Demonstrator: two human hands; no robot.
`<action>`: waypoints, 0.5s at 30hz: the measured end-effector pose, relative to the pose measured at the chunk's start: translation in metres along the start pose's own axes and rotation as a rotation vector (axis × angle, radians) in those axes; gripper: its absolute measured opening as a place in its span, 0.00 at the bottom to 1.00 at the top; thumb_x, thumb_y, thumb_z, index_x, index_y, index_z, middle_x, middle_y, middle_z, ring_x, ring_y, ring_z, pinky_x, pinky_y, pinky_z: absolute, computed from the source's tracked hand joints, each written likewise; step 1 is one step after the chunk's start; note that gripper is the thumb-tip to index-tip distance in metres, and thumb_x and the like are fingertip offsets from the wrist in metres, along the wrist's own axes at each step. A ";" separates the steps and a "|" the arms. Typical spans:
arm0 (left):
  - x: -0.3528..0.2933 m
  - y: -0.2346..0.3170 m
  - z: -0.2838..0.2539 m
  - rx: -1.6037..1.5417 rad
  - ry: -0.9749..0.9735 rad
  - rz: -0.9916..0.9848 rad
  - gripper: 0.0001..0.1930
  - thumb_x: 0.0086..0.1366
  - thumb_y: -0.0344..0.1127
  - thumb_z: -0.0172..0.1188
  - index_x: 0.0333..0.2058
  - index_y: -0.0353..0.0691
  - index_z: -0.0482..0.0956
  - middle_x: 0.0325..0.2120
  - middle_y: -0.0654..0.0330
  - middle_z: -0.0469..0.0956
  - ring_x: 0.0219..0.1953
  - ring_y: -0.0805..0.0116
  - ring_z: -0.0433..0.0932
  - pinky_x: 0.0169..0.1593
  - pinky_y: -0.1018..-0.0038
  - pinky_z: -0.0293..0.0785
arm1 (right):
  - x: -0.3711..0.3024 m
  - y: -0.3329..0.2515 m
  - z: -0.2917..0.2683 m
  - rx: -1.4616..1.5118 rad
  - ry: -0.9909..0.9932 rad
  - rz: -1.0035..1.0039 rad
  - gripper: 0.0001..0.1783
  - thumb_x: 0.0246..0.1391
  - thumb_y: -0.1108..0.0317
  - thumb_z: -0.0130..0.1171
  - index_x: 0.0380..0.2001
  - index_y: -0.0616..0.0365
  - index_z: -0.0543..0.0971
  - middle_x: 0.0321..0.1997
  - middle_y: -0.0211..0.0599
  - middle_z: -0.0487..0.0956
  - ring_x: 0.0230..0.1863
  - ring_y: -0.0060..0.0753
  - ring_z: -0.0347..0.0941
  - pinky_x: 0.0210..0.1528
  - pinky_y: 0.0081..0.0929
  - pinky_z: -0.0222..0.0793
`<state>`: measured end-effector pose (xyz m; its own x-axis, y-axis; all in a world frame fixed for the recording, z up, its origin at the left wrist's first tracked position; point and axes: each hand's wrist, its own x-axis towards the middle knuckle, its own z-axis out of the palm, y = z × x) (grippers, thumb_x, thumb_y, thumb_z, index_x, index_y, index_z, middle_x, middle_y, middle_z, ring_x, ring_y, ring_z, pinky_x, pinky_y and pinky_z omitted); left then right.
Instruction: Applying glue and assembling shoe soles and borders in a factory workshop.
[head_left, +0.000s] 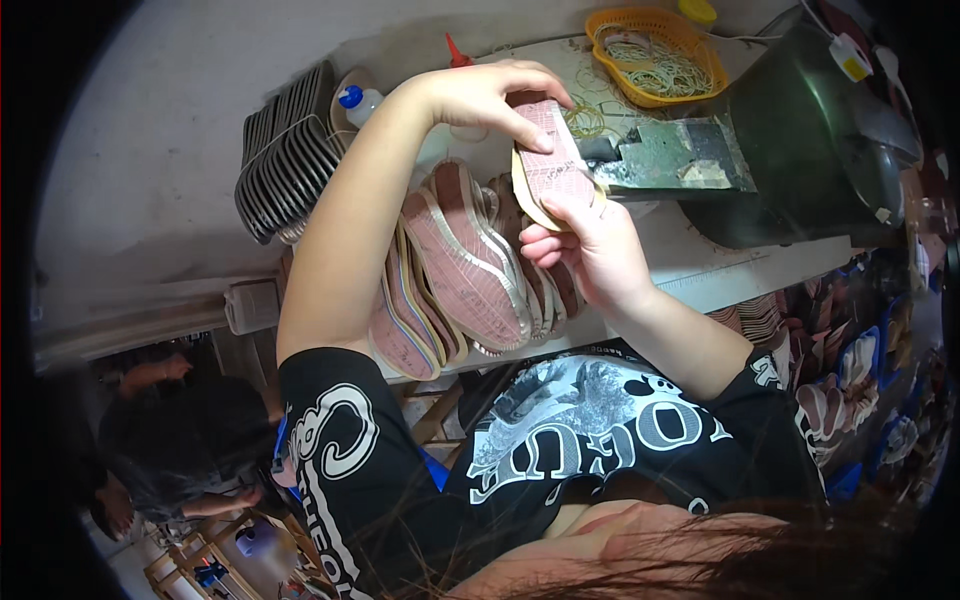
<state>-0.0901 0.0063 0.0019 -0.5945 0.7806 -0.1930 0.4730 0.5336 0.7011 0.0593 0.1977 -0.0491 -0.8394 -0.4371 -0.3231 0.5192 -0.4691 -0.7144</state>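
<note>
A pink, tan-edged shoe insole (548, 165) is held upright between both hands, its upper end next to the metal arm (665, 155) of a dark green machine (810, 130). My left hand (490, 98) reaches over from the left and pinches the top of the insole with thumb and fingers. From below, my right hand (592, 248) grips the insole's lower end. Just left of the hands, a fanned pile of similar pink insoles (465, 265) lies on the white table (700, 275).
An orange basket (660, 50) of rubber bands sits at the back. Dark ribbed soles (285, 165) are stacked at the left, near a blue-capped bottle (358, 100) and a red nozzle (458, 50). Another person (180, 440) crouches lower left. More soles (850, 380) fill racks at right.
</note>
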 end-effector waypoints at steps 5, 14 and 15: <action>0.012 0.008 -0.010 -0.045 -0.167 -0.180 0.22 0.51 0.46 0.71 0.38 0.40 0.75 0.37 0.61 0.73 0.42 0.69 0.71 0.46 0.73 0.69 | 0.000 -0.011 0.013 0.006 0.082 0.043 0.21 0.61 0.54 0.54 0.39 0.66 0.76 0.30 0.45 0.81 0.29 0.30 0.80 0.30 0.20 0.76; -0.014 0.015 -0.005 -0.328 -0.196 -0.428 0.16 0.56 0.43 0.68 0.33 0.37 0.74 0.24 0.68 0.72 0.28 0.80 0.69 0.30 0.80 0.68 | 0.004 -0.022 0.013 0.021 0.055 0.118 0.23 0.62 0.54 0.53 0.42 0.68 0.75 0.31 0.46 0.81 0.30 0.31 0.81 0.31 0.19 0.78; -0.017 0.015 -0.003 -0.363 -0.166 -0.453 0.16 0.57 0.43 0.67 0.33 0.37 0.74 0.24 0.68 0.72 0.29 0.81 0.69 0.30 0.81 0.68 | 0.003 -0.023 0.013 0.007 0.067 0.117 0.23 0.62 0.54 0.52 0.42 0.68 0.75 0.31 0.45 0.81 0.30 0.31 0.81 0.31 0.19 0.78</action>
<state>-0.0748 0.0003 0.0172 -0.5620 0.5576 -0.6110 -0.0729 0.7024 0.7080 0.0464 0.1970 -0.0253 -0.7815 -0.4372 -0.4451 0.6154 -0.4228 -0.6652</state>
